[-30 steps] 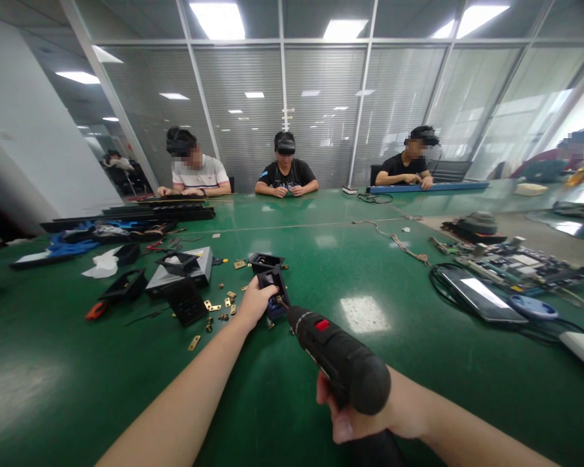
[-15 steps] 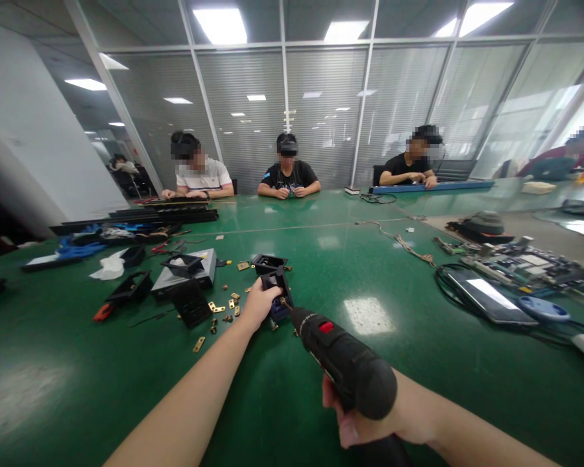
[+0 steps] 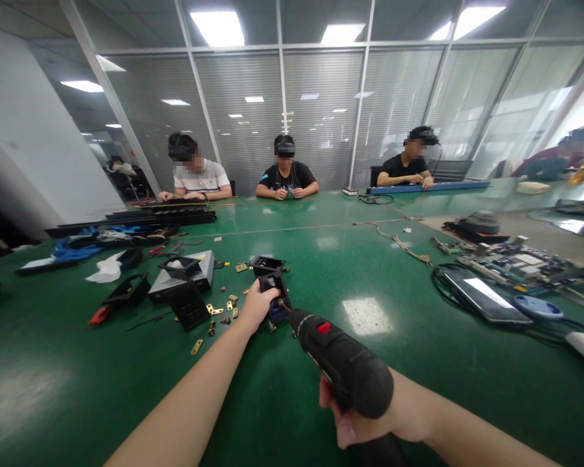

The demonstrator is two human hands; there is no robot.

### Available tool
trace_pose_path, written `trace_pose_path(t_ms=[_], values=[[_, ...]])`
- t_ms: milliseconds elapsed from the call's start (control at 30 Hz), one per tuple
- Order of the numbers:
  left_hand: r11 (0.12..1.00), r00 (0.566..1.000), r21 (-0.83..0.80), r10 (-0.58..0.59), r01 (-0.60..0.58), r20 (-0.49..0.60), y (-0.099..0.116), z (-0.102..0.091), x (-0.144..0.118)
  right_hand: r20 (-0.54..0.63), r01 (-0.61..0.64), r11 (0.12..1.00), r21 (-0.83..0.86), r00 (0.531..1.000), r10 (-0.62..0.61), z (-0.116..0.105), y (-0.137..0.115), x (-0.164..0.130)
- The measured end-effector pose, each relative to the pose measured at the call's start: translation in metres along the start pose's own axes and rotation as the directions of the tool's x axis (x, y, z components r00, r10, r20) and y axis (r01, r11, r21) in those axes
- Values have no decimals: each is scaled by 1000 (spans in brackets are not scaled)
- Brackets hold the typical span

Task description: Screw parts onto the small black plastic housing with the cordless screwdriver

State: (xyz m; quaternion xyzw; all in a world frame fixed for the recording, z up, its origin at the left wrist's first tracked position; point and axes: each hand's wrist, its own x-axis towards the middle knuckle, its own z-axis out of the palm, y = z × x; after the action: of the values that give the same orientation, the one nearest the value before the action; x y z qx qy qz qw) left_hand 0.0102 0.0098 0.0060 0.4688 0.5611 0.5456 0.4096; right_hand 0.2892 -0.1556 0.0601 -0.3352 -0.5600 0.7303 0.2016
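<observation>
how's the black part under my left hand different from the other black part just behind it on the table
The held part is gripped by the left hand and has the drill tip at it; the far part lies free, untouched. The held part shows blue inside; the far part looks all black. Both are small black open housings on the green table.

A broad green table (image 3: 126, 389) fills the room. At twelve o'clock stand glass partition walls (image 3: 321, 117) with blinds. Ceiling light panels (image 3: 219, 26) glow overhead.

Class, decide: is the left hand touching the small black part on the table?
Touching. The head view shows the left hand with fingers wrapped against the black part, no gap visible.
</observation>
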Motion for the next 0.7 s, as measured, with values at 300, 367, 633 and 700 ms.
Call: trace_pose_path(t_ms=[300, 367, 633, 700], values=[[1000, 1000, -8, -14, 14, 6, 0, -1, 2, 0, -20, 1000, 7, 1000, 20, 0, -4, 0], [1000, 1000, -7, -15, 15, 2, -1, -1, 2, -13, 9, 1000, -22, 1000, -9, -1, -5, -1], [1000, 1000, 6, -27, 27, 9, 2, -1, 1, 39, 92, 996, -3, 995, -92, -6, 4, 3], [1000, 1000, 7, -23, 23, 12, 2, -1, 1, 43, 97, 995, 8, 994, -97, -7, 6, 4]])
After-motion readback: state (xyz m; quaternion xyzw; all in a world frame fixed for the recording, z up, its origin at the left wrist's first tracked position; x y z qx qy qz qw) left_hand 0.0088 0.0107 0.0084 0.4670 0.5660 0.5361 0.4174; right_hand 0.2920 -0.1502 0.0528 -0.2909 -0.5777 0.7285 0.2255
